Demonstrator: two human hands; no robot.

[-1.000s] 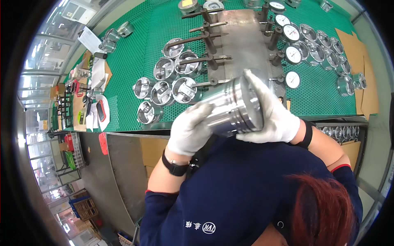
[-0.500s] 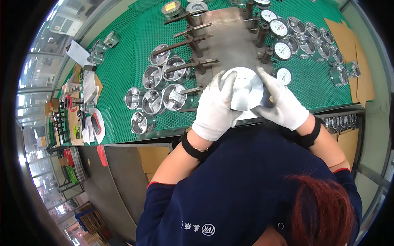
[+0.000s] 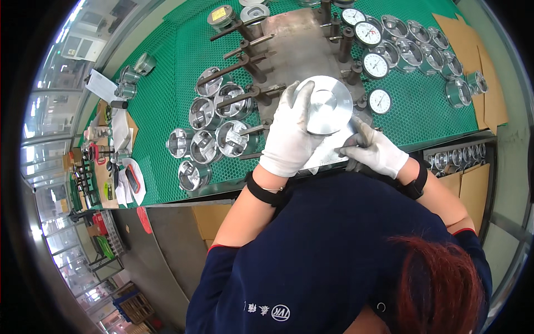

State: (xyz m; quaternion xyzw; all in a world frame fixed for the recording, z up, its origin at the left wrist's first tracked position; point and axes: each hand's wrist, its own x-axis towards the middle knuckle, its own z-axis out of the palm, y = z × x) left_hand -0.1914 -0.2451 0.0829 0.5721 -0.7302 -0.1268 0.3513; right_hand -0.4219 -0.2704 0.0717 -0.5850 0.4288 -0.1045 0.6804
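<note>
My left hand (image 3: 290, 133), in a white glove, is wrapped around a shiny metal piston (image 3: 325, 104) that stands crown-up over the grey steel gauging plate (image 3: 300, 50). My right hand (image 3: 374, 149), also gloved, rests just below and to the right of the piston at the plate's near edge, fingers spread and touching the piston's lower side. The piston's skirt is hidden behind my left hand.
Several more pistons (image 3: 214, 131) lie on the green mesh mat (image 3: 172, 72) to the left. Dial gauges (image 3: 374, 64) and posts stand on the plate's right side, with further pistons (image 3: 445, 61) beyond. Cardboard sheets (image 3: 489, 72) lie far right; tools clutter the far-left bench (image 3: 111, 167).
The piston was held tilted near my body; it has been carried forward and turned crown-up over the steel plate. My right hand has slid off its top to its lower right.
</note>
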